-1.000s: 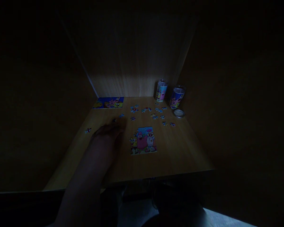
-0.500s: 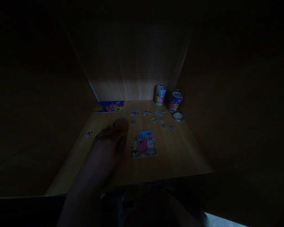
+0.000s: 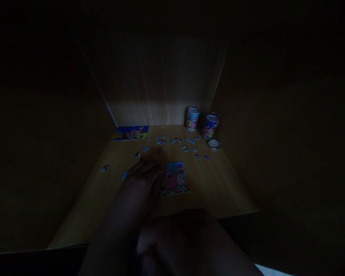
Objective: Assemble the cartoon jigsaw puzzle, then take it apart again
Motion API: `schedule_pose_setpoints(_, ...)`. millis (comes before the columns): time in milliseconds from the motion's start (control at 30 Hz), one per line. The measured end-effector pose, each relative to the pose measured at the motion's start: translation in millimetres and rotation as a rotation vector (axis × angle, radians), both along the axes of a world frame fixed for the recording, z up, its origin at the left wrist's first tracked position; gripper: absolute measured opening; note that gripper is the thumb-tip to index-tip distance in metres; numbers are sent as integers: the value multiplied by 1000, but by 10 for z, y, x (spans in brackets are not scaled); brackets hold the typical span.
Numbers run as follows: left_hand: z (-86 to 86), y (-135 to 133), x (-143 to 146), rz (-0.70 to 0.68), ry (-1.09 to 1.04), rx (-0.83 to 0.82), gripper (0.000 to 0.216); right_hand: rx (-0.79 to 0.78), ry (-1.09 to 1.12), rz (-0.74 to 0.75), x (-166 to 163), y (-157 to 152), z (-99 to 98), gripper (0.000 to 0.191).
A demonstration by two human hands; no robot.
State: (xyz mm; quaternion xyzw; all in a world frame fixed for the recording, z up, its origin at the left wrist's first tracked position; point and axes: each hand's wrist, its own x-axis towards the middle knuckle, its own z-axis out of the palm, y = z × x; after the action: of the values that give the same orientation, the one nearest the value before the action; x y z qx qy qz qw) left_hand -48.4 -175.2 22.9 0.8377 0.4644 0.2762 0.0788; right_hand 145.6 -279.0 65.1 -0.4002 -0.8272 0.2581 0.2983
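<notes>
My left hand [image 3: 140,182] reaches over the table to the left side of a partly joined cartoon jigsaw puzzle [image 3: 176,178]. Its fingers are curled together at the puzzle's left edge and cover part of it; whatever they hold is hidden. Closer to me, my right hand [image 3: 175,237] hangs near the table's front edge, dark and blurred, so its fingers do not show clearly. A blue puzzle piece [image 3: 125,175] lies just left of my left hand. Beyond the fingers are other loose pieces, among them a dark one [image 3: 137,155] and a light-blue one [image 3: 146,148].
Several loose pieces [image 3: 186,148] are scattered behind the puzzle, and one piece [image 3: 105,168] lies far left. A picture sheet [image 3: 133,133] rests at the back left. Two cartoon cans [image 3: 193,119] [image 3: 211,125] and a round lid [image 3: 214,144] stand back right. Wooden panels enclose the table.
My left hand has moved right, onto the puzzle's left edge, uncovering a blue piece. My right hand has risen into view at the front. The view has shifted slightly.
</notes>
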Motion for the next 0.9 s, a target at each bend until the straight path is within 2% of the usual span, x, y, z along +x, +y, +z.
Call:
schedule_pose_setpoints(33, -19, 6, 2, -16, 3, -7, 24, -6, 22, 6, 24, 37, 58, 16)
schedule_pose_setpoints(100, -53, 12, 12, -54, 14, -22, 21, -36, 33, -99, 110, 146, 118, 8)
schedule_pose_setpoints(167, -77, 8, 33, -89, 18, -52, 18, 15, -35, -238, 241, 275, 87, 19)
schedule_pose_setpoints(300, -101, -11, 79, -109, -29, -66, 15, 119, -256, -439, 534, 509, -153, 26)
schedule_pose_setpoints(400, -110, -10, 96, -100, -51, -55, 16, 192, -301, -524, 650, 631, -324, 30)
schedule_pose_setpoints(533, -118, 7, 94, -114, -55, -54, 13, 230, -295, -552, 598, 735, -471, 43)
schedule_pose_setpoints(633, -129, 18, 84, -122, -35, -63, 13, 216, -313, -517, 520, 792, -584, 50)
schedule_pose_setpoints(733, -137, 16, 74, -113, -30, -77, 13, 189, -335, -548, 507, 828, -696, 57)
schedule_pose_setpoints(900, -124, 2, 77, -105, -48, -58, 16, 167, -345, -645, 508, 863, -729, 63)
